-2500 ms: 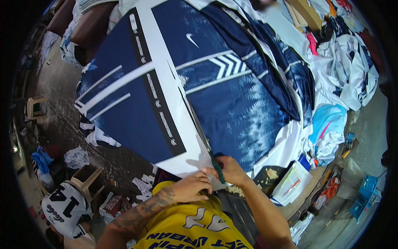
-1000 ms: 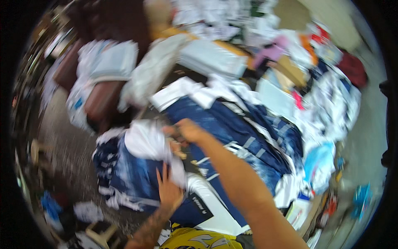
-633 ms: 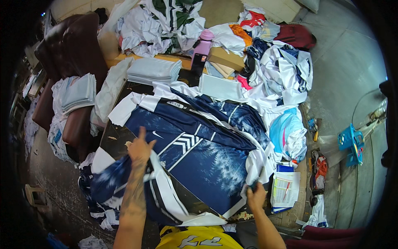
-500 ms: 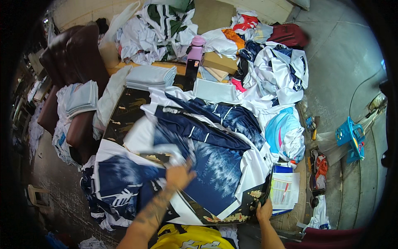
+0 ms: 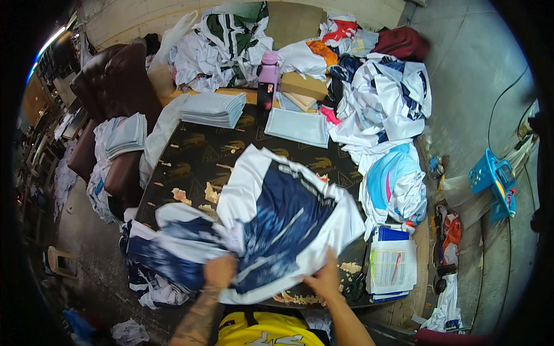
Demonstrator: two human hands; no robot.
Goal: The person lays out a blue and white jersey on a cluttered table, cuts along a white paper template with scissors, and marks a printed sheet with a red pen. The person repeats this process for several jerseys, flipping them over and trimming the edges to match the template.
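The dark table (image 5: 190,153) carried most of what I watched. The blue-and-white cloth (image 5: 288,202) lay rumpled at its near side, I judged to keep it within reach of both hands. A heap (image 5: 164,256) of similar fabric drooped over the left edge, which left the middle to the cloth. The papers (image 5: 392,262) sat at the right, probably aside to stay uncovered. The left hand (image 5: 220,271) was where cloth and heap met, the right hand (image 5: 326,279) at the cloth's near right edge; through blur and folds, I couldn't tell whether either grip pinched fabric. Scissors (image 5: 356,286) rested by the papers.
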